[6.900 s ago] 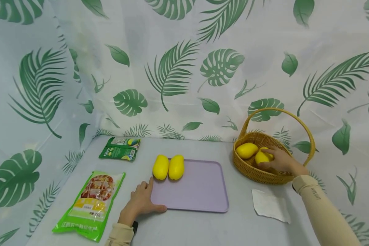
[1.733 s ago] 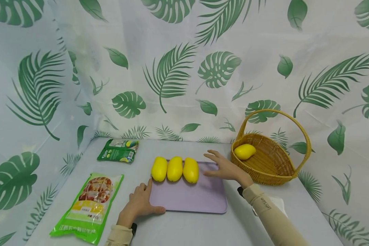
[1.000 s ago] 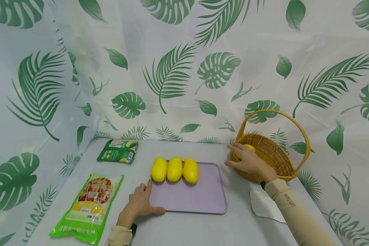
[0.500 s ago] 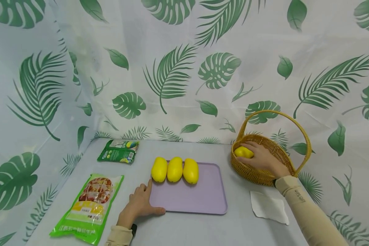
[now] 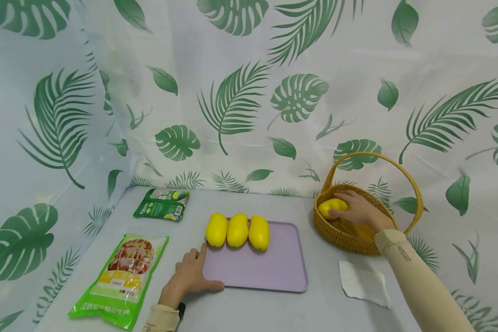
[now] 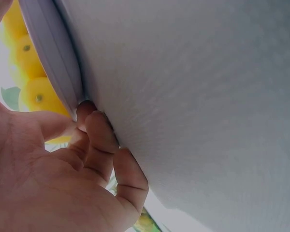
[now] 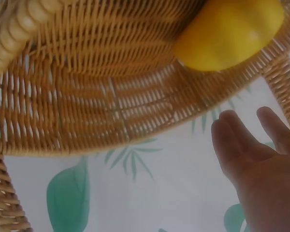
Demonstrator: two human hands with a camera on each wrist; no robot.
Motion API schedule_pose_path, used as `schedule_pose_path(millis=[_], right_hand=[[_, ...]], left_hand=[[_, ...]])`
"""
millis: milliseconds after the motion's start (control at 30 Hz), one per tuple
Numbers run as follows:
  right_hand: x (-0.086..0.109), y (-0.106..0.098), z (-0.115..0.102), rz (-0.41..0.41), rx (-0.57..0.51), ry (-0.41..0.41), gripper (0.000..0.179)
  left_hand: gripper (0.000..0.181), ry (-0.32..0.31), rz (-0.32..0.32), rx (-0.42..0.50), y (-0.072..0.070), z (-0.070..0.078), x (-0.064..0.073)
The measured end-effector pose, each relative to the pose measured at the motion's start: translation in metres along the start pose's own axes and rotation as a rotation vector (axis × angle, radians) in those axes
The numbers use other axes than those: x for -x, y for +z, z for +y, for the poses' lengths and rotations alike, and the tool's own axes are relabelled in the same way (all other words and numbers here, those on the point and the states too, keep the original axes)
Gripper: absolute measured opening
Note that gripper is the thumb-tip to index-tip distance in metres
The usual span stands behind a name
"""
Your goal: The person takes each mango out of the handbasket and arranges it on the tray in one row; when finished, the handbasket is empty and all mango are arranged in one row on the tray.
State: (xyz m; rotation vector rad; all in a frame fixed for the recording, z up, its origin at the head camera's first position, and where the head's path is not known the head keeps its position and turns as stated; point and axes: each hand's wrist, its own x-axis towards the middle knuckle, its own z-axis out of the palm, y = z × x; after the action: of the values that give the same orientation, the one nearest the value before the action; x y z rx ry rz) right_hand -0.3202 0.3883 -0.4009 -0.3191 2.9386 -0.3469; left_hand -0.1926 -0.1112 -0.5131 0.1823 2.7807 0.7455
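Three yellow mangoes point(image 5: 238, 230) stand side by side along the far edge of a lilac tray point(image 5: 269, 267). My left hand point(image 5: 189, 275) rests at the tray's near left corner, thumb along the near edge. In the left wrist view, its fingertips point(image 6: 100, 126) meet the tray's rim. A further mango point(image 5: 331, 208) lies at the left end of a wicker basket point(image 5: 344, 237). Over it reaches my right hand point(image 5: 358, 212), the thumb overlapping the fruit in the head view. The right wrist view shows the fingers point(image 7: 237, 137) spread and apart from the mango.
A green-and-white food bag point(image 5: 118, 279) lies left of my left hand, with a smaller green packet point(image 5: 163, 204) behind it. The basket's tall handle point(image 5: 398, 168) arches above its opening. A white napkin point(image 5: 364, 283) lies in front of the basket.
A third mango has come from the basket onto the tray. My right hand has gone from the tray back into the basket, then shifted slightly right. My left hand stays at the tray corner.
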Motion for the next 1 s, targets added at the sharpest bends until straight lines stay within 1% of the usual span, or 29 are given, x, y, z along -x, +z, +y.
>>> schedule_pose_path(millis=[133, 267, 600, 767, 1000], right_hand=[[-0.006, -0.003, 0.003, -0.014, -0.002, -0.008, 0.093], [-0.011, -0.002, 0.006, -0.031, 0.006, 0.003, 0.093], [-0.018, -0.004, 0.014, -0.046, 0.063, 0.005, 0.095], [-0.022, -0.005, 0.014, -0.050, 0.073, -0.004, 0.094], [-0.027, -0.005, 0.013, -0.062, 0.059, -0.025, 0.094]], left_hand=[[0.132, -0.007, -0.002, 0.006, 0.003, -0.001, 0.000], [0.131, -0.016, -0.008, 0.008, 0.006, -0.001, 0.002], [0.130, -0.023, -0.009, 0.014, -0.001, 0.002, 0.000], [0.130, -0.018, -0.006, 0.019, 0.000, 0.000, 0.000], [0.131, -0.013, -0.003, 0.030, 0.001, -0.001, 0.000]])
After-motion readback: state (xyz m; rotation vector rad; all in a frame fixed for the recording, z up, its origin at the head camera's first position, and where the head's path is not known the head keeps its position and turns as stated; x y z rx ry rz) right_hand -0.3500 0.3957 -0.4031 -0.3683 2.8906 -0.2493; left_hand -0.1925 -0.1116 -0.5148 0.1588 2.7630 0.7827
